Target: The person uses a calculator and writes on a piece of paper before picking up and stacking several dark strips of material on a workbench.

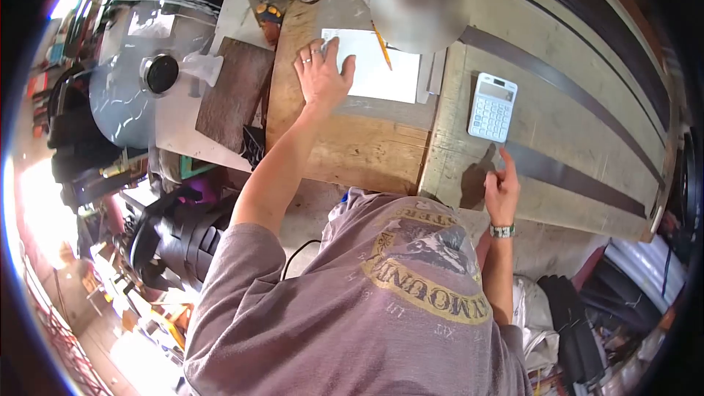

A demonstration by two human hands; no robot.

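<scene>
My left hand (323, 77) lies with its fingers spread on the left edge of a white sheet of paper (389, 82). A ring shows on one of its fingers. An orange pencil (382, 45) rests slantwise across the paper's upper part. My right hand (501, 189) points with the index finger extended and the other fingers curled, holding nothing that I can see. Just beyond that fingertip, a white calculator (492, 107) lies on the wooden bench, apart from the finger. Its display is too small to read.
Dark strips (565, 176) run across the right-hand bench (455, 139). A brown board (233, 95) lies left of my left arm, near a round black-centred object (160, 74). A blurred round patch hides what is beyond the paper. Rolled materials (638, 279) stand at lower right.
</scene>
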